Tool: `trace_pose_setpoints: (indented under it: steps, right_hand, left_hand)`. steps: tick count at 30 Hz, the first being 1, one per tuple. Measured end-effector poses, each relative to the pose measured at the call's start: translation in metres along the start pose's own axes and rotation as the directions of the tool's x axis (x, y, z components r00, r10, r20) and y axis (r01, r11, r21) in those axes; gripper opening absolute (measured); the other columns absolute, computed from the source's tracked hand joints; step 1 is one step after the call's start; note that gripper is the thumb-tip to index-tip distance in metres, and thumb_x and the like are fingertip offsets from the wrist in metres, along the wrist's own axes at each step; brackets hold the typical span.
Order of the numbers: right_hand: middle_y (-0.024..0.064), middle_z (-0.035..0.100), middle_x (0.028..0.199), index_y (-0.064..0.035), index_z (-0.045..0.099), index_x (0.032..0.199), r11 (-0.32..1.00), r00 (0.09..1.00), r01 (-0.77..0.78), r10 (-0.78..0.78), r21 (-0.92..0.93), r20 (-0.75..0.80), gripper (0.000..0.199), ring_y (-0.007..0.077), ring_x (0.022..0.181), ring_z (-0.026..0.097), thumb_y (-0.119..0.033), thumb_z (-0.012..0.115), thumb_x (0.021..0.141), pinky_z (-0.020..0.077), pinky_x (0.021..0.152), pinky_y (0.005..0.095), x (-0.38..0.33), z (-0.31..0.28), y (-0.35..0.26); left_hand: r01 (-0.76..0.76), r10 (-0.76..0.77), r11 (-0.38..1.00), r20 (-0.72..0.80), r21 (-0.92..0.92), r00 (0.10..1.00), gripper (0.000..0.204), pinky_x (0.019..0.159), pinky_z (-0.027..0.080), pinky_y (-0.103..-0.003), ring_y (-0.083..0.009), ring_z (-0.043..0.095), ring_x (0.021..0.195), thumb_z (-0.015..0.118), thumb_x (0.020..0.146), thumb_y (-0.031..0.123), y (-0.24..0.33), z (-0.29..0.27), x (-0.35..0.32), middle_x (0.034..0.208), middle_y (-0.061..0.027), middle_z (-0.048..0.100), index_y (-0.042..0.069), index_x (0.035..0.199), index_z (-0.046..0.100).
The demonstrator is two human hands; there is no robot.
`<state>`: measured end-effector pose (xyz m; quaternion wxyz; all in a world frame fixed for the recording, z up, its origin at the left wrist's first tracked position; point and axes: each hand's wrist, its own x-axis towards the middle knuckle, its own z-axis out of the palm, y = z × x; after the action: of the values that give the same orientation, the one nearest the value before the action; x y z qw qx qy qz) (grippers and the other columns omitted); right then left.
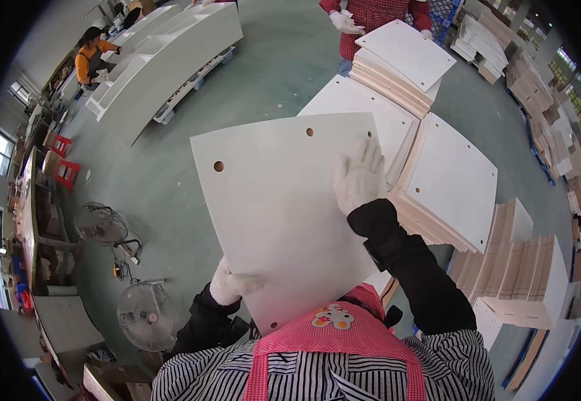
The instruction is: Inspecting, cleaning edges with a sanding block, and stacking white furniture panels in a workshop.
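A white furniture panel [284, 200] with round holes near its corners is held tilted in front of my body, its near edge by my pink apron. My gloved left hand [232, 283] grips its left edge, thumb on top and the other fingers hidden beneath. The gloved right hand [360, 175] lies flat on the panel's upper face near the right side, fingers stretched out and slightly blurred. Just beyond that hand are stacks of similar white panels [451, 177], with one more panel pile [407, 53] farther back.
Panels stand on edge in a row [514, 267] at the right. Two floor fans, one upper [100, 222] and one lower [147, 315], stand on the left. A long white cabinet [170, 63] rests on a pallet, with a person [91, 60] beside it. Another person [377, 20] stands behind the stacks.
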<state>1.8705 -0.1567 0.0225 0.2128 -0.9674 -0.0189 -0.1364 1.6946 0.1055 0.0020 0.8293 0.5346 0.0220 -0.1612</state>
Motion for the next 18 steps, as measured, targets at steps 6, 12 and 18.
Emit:
trace_pose_setpoints:
  steps: [6,12,18]
  right_hand:
    - [0.0252,0.035,0.158,-0.0009,0.044,0.149,0.485,0.560,0.822,-0.783,0.298,-0.270,0.068,0.0443,0.148,0.029,-0.036,0.059,0.093,0.0127,0.124,0.0598,-0.030,-0.017,-0.109]
    - [0.0251,0.037,0.157,0.0003,0.036,0.153,0.886,0.883,0.445,-0.410,0.132,-0.230,0.067,0.0409,0.146,0.033,-0.037,0.053,0.099,0.0144,0.125,0.0525,0.052,-0.017,-0.022]
    - [0.0332,0.046,0.146,0.0026,0.028,0.154,0.890,0.965,-0.260,0.233,0.375,0.118,0.072,0.0468,0.139,0.041,-0.049,0.035,0.104,0.0359,0.115,0.0468,0.055,0.022,0.094]
  left_hand:
    - [-0.028,0.010,0.978,0.087,0.206,0.996,0.049,0.089,0.052,-0.034,-0.0166,0.063,0.102,0.076,0.074,-0.001,0.019,0.011,0.007,0.112,-0.0038,0.068,0.001,0.121,0.064]
    - [-0.023,0.008,0.980,0.074,0.196,0.997,0.054,0.087,0.053,-0.034,-0.0165,0.063,0.102,0.077,0.073,-0.002,0.018,0.009,0.002,0.115,-0.0042,0.066,0.002,0.125,0.062]
    - [-0.073,0.047,0.966,0.110,0.246,0.993,0.055,0.088,0.053,-0.036,-0.0186,0.063,0.105,0.080,0.073,0.002,0.010,-0.003,-0.003,0.116,-0.0052,0.066,0.001,0.125,0.062]
